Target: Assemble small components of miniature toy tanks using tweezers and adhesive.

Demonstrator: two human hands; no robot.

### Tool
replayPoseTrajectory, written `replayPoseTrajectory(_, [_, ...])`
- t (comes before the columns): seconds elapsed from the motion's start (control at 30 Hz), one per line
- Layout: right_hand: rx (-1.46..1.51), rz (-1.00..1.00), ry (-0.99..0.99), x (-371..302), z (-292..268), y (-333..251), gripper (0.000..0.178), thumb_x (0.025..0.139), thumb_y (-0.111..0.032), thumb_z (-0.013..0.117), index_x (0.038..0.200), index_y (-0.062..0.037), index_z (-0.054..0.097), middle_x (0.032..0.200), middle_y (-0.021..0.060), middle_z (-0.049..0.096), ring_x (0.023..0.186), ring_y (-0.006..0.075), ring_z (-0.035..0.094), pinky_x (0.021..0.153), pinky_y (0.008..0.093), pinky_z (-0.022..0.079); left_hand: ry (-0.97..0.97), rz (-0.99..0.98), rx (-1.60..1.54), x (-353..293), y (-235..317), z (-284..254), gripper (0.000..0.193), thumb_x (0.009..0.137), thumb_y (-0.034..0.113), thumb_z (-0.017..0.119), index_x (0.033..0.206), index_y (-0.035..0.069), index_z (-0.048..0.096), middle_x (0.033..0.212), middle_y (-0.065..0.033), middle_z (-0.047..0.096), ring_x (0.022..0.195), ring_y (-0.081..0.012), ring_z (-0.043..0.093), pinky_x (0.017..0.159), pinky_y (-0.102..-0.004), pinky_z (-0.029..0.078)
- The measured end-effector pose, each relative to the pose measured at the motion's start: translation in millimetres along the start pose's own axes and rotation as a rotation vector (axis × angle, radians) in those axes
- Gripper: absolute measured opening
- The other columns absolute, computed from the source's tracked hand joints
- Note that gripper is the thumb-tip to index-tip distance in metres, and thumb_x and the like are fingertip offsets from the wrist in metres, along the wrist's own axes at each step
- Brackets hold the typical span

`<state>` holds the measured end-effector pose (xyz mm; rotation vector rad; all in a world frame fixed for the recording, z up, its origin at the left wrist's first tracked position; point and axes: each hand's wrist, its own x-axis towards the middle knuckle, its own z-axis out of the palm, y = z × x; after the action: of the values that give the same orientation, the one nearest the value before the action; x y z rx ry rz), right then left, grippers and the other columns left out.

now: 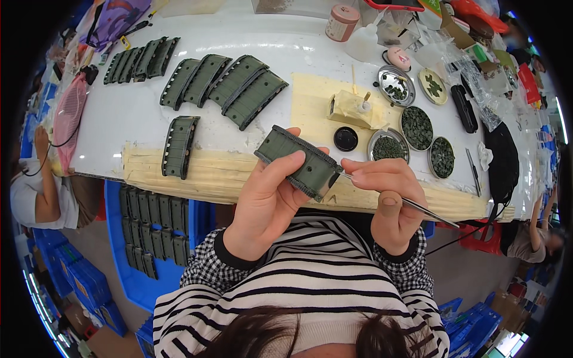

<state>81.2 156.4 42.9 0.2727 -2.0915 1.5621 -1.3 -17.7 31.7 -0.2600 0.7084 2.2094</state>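
My left hand (262,206) is closed around a dark green curved plastic part (296,160) with ridged edges, held tilted above the table's front edge. In my right hand (391,194) are slim metal tweezers (428,211), gripped between the fingers. Their tip meets the right end of the part; whether it pinches anything there is too small to tell. Just beyond the hands lie a round black lid (345,139) and a paper-wrapped block (352,108) with a small bottle neck sticking out. Round tins of small dark green pieces (416,128) stand to the right.
Several similar green parts (248,89) lie in groups at the left, one (180,146) nearer me. A blue bin (128,262) below the table holds more. On the right are a black case (464,108) and a black strap (501,161). Other people sit at both sides.
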Motion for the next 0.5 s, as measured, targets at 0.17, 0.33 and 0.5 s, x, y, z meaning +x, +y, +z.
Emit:
replayPoseTrajectory(0.17, [-0.035, -0.007, -0.002, -0.2, -0.2, 0.7, 0.018, 0.092, -0.008, 0.056, 0.099, 0.0037, 0.068, 0.096, 0.0160, 0.066, 0.094, 0.0273, 0.068, 0.080, 0.0313, 0.051, 0.031, 0.002, -0.022, 0.2, -2.5, 0.5, 0.045, 0.093, 0.009, 0.056, 0.133, 0.009, 0.035, 0.121, -0.0188, 0.056, 0.106, -0.0217, 0.062, 0.083, -0.0324, 0.059])
replayPoseTrajectory(0.33, [-0.057, 0.002, 0.002, -0.2, -0.4, 0.1, 0.019, 0.092, -0.011, 0.058, 0.099, 0.0039, 0.068, 0.096, 0.0169, 0.067, 0.091, 0.0262, 0.068, 0.079, 0.0309, 0.051, 0.022, 0.001, -0.016, 0.4, -3.2, 0.1, 0.045, 0.093, 0.008, 0.056, 0.133, 0.008, 0.035, 0.121, -0.0184, 0.056, 0.108, -0.0215, 0.061, 0.084, -0.0328, 0.058])
replayPoseTrajectory(0.5, [-0.059, 0.009, 0.011, -0.6, 0.8, 0.9, 0.020, 0.092, -0.012, 0.058, 0.099, 0.0039, 0.068, 0.098, 0.0174, 0.068, 0.089, 0.0244, 0.067, 0.079, 0.0300, 0.051, 0.047, 0.012, 0.037, -0.5, -4.5, 0.3, 0.042, 0.095, 0.010, 0.052, 0.135, 0.008, 0.040, 0.121, -0.0182, 0.058, 0.110, -0.0218, 0.060, 0.090, -0.0353, 0.054])
